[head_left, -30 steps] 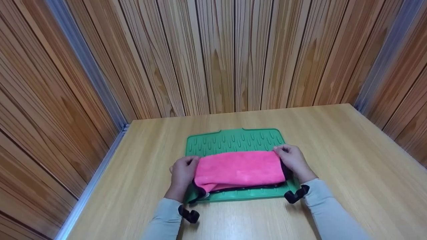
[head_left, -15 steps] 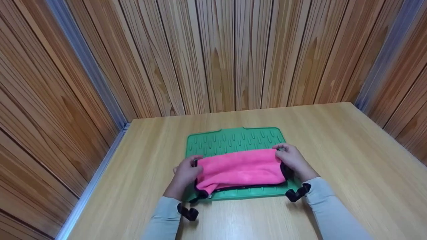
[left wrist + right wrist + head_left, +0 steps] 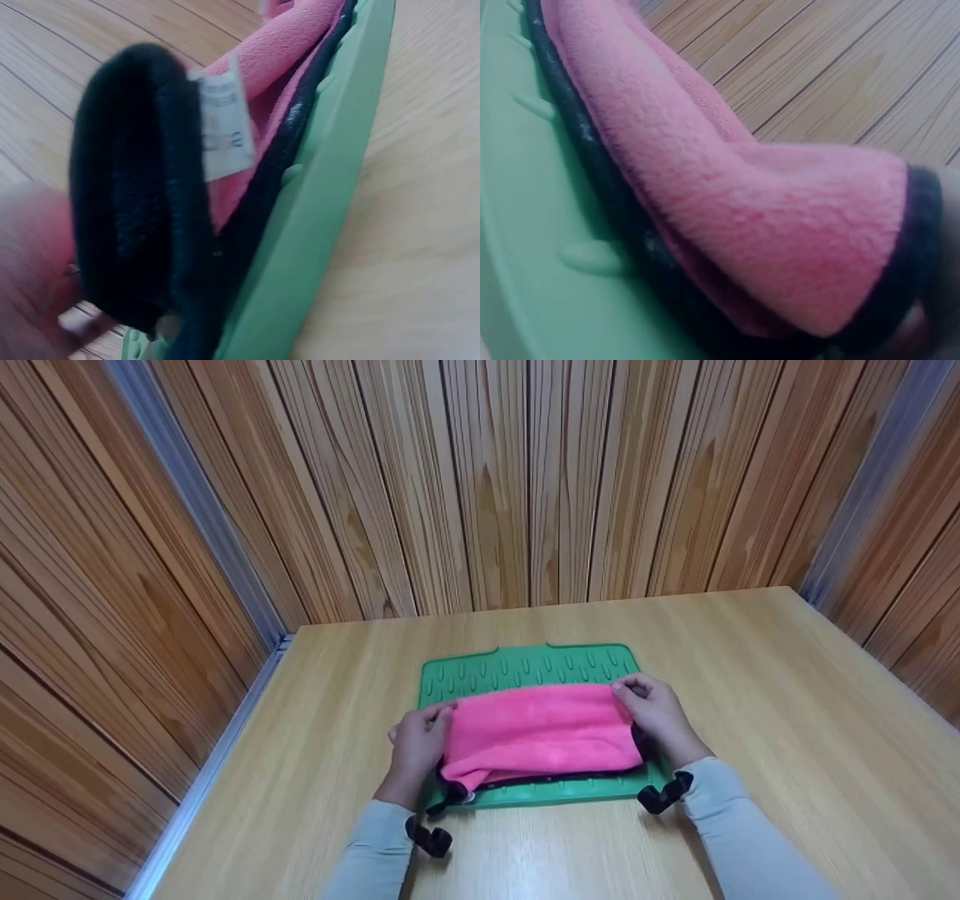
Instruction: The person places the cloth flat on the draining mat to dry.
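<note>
A pink plush cloth [image 3: 540, 727] with black edging lies folded across a green ridged mat [image 3: 525, 666]. My left hand [image 3: 416, 742] pinches the cloth's far left corner between thumb and fingers. At the far right corner, my right hand [image 3: 656, 712] pinches it the same way, and the upper edge is stretched between both. In the left wrist view the black trim [image 3: 135, 187] loops open beside a white printed label [image 3: 223, 120]. The right wrist view has the pink pile [image 3: 705, 195] bulging above the mat, with most of the right hand hidden.
The mat rests on a light wooden table [image 3: 540, 855]. Wood-panelled walls [image 3: 495, 495] stand behind and at both sides, with metal corner posts [image 3: 217, 525]. A black strap piece hangs at each wrist.
Both hands loosened their fingers half a second ago and now pinch the cloth again. Its upper edge has shifted slightly away from the person, and more pink shows.
</note>
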`<state>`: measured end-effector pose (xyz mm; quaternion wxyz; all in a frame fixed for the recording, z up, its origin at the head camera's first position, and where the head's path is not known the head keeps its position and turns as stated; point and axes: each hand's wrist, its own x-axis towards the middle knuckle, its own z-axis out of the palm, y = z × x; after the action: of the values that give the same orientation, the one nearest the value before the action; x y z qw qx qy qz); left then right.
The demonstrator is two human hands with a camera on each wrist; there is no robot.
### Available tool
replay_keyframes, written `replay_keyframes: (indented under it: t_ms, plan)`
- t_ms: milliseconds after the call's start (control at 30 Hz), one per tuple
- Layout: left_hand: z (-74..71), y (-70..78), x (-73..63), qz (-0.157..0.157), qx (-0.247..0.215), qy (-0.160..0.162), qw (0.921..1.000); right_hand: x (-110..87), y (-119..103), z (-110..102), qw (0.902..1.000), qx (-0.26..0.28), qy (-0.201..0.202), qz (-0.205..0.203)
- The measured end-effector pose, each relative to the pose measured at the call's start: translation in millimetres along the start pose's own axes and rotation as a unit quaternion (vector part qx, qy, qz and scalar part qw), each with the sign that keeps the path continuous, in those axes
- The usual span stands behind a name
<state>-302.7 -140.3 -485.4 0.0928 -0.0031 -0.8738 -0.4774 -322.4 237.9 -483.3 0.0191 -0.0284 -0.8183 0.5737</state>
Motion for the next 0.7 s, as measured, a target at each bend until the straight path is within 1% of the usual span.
replay_keyframes:
  t_ms: [33,67,133,167,200,267,333,367,467,533,600,700]
  plan:
    - [1.4,-4.0,2.1,0.016,-0.001,0.018,0.9997,0.3,0,0,0.9999,0.009,0.013,-0.001]
    - [2.6,-7.6,3.9,0.024,0.0,0.032,0.9992,0.6,0,0,0.9996,0.016,0.024,-0.002]
    - [3.8,-11.1,5.9,0.023,0.005,0.047,0.9986,1.5,1,-1,0.9992,0.02,0.033,-0.005]
    - [4.1,-11.3,6.3,0.011,0.004,0.048,0.9988,1.6,2,-1,0.9994,0.017,0.03,-0.005]
    - [4.1,-11.5,6.4,0.001,0.009,0.045,0.999,1.7,3,-1,0.9996,0.01,0.024,-0.006]
    - [1.6,-5.3,3.4,-0.025,0.014,0.032,0.9991,1.7,4,0,0.9999,-0.007,0.01,-0.009]
    - [0.1,-0.3,1.6,-0.037,0.025,0.022,0.9988,2.3,5,1,0.9995,-0.027,-0.004,-0.012]
    - [0.1,-0.1,1.6,-0.039,0.031,0.018,0.9986,2.2,5,1,0.9992,-0.036,-0.011,-0.013]
    - [0.2,0.8,2.0,-0.026,0.06,0.008,0.9978,3.5,4,2,0.9982,-0.053,-0.024,-0.015]
    - [0.0,1.5,2.6,-0.021,0.074,-0.001,0.997,4.5,3,1,0.9983,-0.047,-0.034,-0.007]
    - [-0.1,2.3,3.7,-0.03,0.076,-0.016,0.9965,6.1,1,0,0.9984,-0.039,-0.041,-0.002]
    - [-0.6,4.3,7.2,-0.03,0.071,-0.037,0.9963,9.3,-2,-4,0.9978,-0.036,-0.055,0.004]
